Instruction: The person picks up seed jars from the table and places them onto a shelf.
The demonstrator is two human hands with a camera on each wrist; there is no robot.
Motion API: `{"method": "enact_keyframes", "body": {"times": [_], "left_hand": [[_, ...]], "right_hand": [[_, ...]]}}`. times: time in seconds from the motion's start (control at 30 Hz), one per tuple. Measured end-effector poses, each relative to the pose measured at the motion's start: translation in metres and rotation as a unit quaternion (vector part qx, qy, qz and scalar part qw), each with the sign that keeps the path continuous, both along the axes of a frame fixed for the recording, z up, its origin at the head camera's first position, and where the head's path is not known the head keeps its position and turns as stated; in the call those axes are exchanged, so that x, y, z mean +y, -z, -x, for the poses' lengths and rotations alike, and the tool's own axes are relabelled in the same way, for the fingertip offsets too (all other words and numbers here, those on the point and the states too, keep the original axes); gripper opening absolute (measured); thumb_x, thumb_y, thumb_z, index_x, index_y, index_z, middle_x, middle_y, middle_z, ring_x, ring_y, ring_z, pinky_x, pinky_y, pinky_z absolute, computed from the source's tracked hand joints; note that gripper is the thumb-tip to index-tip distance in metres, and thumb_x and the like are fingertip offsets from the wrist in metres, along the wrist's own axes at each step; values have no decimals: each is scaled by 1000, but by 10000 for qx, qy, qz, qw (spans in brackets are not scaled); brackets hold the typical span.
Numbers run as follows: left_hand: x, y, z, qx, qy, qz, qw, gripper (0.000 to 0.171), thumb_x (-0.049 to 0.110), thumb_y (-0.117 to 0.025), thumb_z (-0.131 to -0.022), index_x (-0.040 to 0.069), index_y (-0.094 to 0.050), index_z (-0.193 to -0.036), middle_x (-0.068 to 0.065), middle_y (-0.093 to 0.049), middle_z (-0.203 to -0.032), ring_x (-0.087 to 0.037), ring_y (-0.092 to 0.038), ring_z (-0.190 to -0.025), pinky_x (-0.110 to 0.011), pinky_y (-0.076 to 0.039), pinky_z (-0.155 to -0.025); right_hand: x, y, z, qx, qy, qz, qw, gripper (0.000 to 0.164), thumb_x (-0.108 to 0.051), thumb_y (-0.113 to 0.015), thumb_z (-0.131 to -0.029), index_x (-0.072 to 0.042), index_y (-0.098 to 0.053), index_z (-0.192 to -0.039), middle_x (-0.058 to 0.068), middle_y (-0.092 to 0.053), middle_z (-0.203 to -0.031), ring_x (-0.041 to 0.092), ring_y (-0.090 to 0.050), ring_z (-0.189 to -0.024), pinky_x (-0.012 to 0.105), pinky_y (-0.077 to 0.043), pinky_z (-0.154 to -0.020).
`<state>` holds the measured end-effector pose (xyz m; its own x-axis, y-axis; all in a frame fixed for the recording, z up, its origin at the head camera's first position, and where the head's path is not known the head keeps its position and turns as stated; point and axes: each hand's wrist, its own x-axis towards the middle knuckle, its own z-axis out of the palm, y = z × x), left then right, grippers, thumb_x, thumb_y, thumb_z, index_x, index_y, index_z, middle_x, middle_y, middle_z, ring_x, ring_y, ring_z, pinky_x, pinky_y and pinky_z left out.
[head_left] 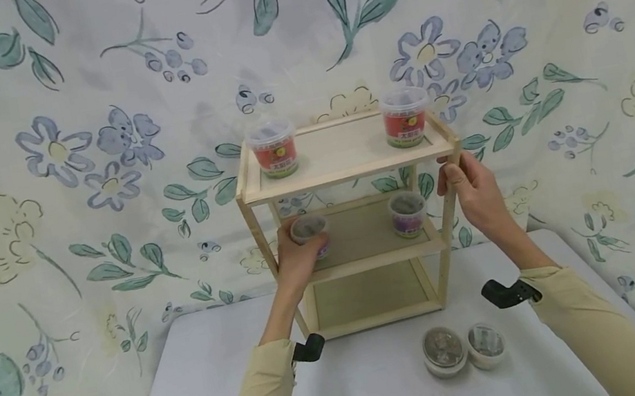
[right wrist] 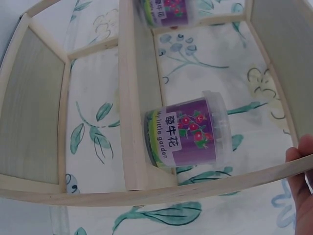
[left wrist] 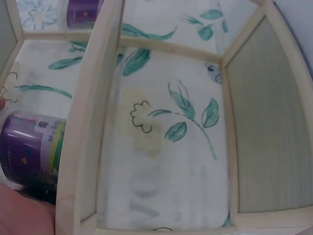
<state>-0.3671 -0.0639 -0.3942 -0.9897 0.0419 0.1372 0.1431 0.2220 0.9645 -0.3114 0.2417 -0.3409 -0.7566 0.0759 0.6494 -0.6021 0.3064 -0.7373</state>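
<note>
A three-tier wooden shelf rack (head_left: 366,263) stands on the white table. My left hand (head_left: 296,252) grips a small clear-lidded plastic cup (head_left: 310,227) with a purple label at the left of the middle tier. In the left wrist view that purple cup (left wrist: 32,149) sits right at the shelf board, part of the hand below it. My right hand (head_left: 472,189) holds the rack's right front post just under the top tier, fingers curled around it. At the right of the middle tier stands another purple-labelled cup (right wrist: 188,132), printed with red flowers.
Two red-labelled plastic cups stand on the top tier, one at the left (head_left: 274,149) and one at the right (head_left: 405,117). Two round lidded tubs (head_left: 444,350) sit side by side on the table (head_left: 374,385) before the rack. A floral curtain (head_left: 116,274) hangs behind.
</note>
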Motion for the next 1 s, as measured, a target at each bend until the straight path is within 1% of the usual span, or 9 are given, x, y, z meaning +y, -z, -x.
{"method": "enact_keyframes", "body": {"times": [0.1,0.17,0.27,0.37,0.43,0.63,0.83,1.0], "left_hand": [[0,0,1,6,7,64,10000,64,24,-69,-86,14,-40,-142,-16,-48,-134,-33,-50,-120,-50,-46,-98],[0,-1,1,-24,-50,136,9999,64,26,-68,-86,16,-41,-143,-15,-49,-135,-33,-50,-121,-51,-45,-99],[1,-1,0,-90,-135,138,9998,65,27,-66,-86,16,-40,-145,-15,-47,-137,-33,-48,-123,-51,-43,-102],[1,-2,0,-92,-184,15,9998,67,26,-64,-86,13,-37,-145,-17,-44,-138,-33,-46,-123,-51,-40,-104],[2,-1,-1,-66,-192,-20,9998,67,25,-63,-85,11,-36,-145,-17,-43,-138,-34,-46,-123,-51,-39,-105],[3,-1,-1,-3,-158,44,9999,69,22,-61,-82,10,-36,-145,-19,-41,-140,-34,-44,-125,-53,-37,-107],[4,-2,-3,-32,-95,4,10000,70,21,-59,-84,8,-31,-147,-22,-37,-143,-37,-42,-128,-55,-36,-108],[4,-1,-4,43,-49,-82,9999,71,21,-59,-84,8,-29,-148,-23,-37,-142,-37,-42,-126,-55,-37,-106]], "right_hand": [[-4,-7,-7,99,-24,31,9999,21,-3,-39,-105,11,-51,-114,24,-52,-79,13,-54,-71,21,-44,-74],[-5,-9,-9,148,-24,39,9999,20,-3,-39,-105,11,-52,-114,23,-53,-78,13,-54,-71,21,-44,-74],[-2,-4,-3,159,-10,10,9999,21,-3,-39,-105,11,-51,-115,23,-53,-79,13,-54,-71,21,-44,-73],[3,4,5,111,21,-20,9999,22,-2,-39,-105,12,-51,-118,23,-52,-80,12,-53,-72,21,-44,-73],[6,9,10,81,32,-43,10000,23,-4,-39,-105,11,-51,-119,21,-53,-80,12,-53,-73,21,-44,-74],[8,10,11,4,-54,61,10000,25,-10,-40,-106,7,-53,-120,18,-54,-81,13,-54,-74,22,-45,-76],[7,9,11,-17,-2,8,10000,26,-11,-40,-106,7,-53,-120,19,-54,-81,13,-54,-74,21,-45,-76],[7,11,10,-49,58,-74,9999,27,-12,-40,-106,7,-52,-121,15,-55,-83,11,-55,-74,19,-45,-76]]}}
